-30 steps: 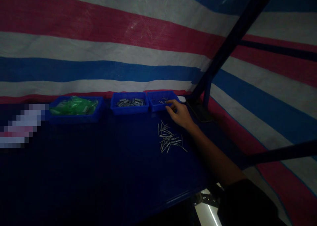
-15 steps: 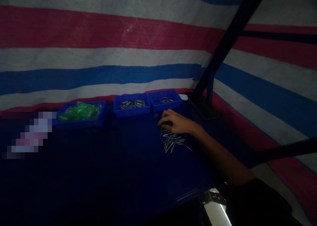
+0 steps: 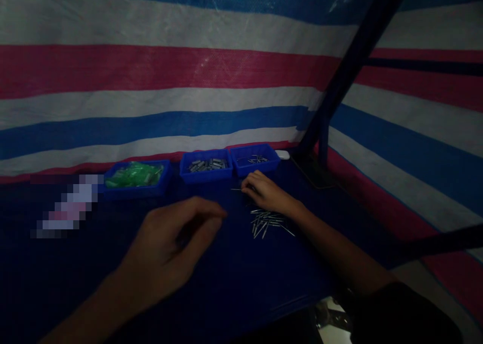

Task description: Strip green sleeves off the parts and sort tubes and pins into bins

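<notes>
My right hand (image 3: 264, 190) pinches a thin metal rod (image 3: 236, 189), whose end sticks out to the left of the fingertips. Just below that hand, a loose pile of similar thin silvery rods (image 3: 266, 223) lies on the dark blue table (image 3: 226, 283). My left hand (image 3: 181, 238) hangs above the table, nearer the camera, slightly blurred. Its thumb and index fingertips come together around a dark hollow, and I see nothing between them. The left hand's other fingers are mostly hidden. A gap separates the left fingertips from the rod.
Along the back stand three blue trays: one with green plastic packaging (image 3: 136, 174), one with short grey metal cylinders (image 3: 207, 164), one with some thin rods (image 3: 258, 159). A white object (image 3: 282, 155) and dark flat object (image 3: 313, 170) lie right. Striped sheeting and a slanted post (image 3: 350, 62) enclose the table.
My left hand has come into view from the lower left. My right hand has lifted slightly off the pile, with a rod now showing at its fingertips. The view has shifted slightly.
</notes>
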A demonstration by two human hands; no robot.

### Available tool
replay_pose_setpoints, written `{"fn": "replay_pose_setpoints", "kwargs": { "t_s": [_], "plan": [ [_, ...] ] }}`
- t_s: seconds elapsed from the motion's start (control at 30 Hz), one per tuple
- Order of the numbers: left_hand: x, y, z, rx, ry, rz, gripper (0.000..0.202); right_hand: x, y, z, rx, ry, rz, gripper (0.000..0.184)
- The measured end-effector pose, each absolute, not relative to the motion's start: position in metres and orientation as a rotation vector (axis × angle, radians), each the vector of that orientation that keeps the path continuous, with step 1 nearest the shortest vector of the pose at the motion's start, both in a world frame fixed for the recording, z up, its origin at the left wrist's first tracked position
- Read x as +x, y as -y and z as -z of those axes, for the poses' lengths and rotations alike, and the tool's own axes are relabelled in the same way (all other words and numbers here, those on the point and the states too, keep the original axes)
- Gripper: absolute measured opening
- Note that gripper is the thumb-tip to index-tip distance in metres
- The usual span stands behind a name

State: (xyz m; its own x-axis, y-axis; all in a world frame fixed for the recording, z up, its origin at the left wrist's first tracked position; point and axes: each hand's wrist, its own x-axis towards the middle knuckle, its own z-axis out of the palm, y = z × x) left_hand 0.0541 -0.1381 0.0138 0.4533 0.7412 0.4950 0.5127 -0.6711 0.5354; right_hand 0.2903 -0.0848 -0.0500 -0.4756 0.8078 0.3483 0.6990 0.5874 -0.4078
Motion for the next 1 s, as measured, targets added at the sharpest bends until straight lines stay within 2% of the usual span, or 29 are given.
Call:
{"fn": "replay_pose_setpoints", "kwargs": {
  "t_s": [0.17, 0.23, 0.4, 0.57, 0.67, 0.8, 0.87, 0.93, 1.0],
  "plan": [
    [0.075, 0.093, 0.034, 2.633, -1.028, -1.067, 0.022, 0.272, 0.091, 0.047, -1.201, 2.109, -0.526, 0.012],
    [0.082, 0.081, 0.048, 2.667, -0.986, -1.057, 0.015, 0.269, 0.092, 0.047, -1.209, 2.058, -0.593, 0.013],
    [0.087, 0.072, 0.052, 2.648, -0.932, -1.091, 0.008, 0.267, 0.093, 0.047, -1.229, 1.952, -0.623, 0.015],
    [0.087, 0.067, 0.050, 2.450, -1.001, -1.107, 0.013, 0.271, 0.098, 0.043, -1.151, 2.060, -0.308, 0.015],
    [0.090, 0.067, 0.051, 2.328, -1.029, -1.035, 0.018, 0.278, 0.093, 0.039, -1.073, 2.199, -0.083, 0.021],
    [0.104, 0.069, 0.054, 2.299, -1.058, -0.832, 0.023, 0.298, 0.067, 0.030, -1.336, 1.956, 0.186, 0.024],
    [0.113, 0.071, 0.056, 2.421, -1.029, -0.683, 0.020, 0.311, 0.058, 0.026, -1.555, 1.804, 0.240, 0.024],
    [0.120, 0.073, 0.058, 2.546, -0.995, -0.565, 0.020, 0.321, 0.056, 0.026, -1.687, 1.750, 0.222, 0.036],
    [0.125, 0.073, 0.061, 2.625, -0.996, -0.508, 0.021, 0.328, 0.063, 0.030, -1.699, 1.773, 0.145, 0.034]
  ]
}}
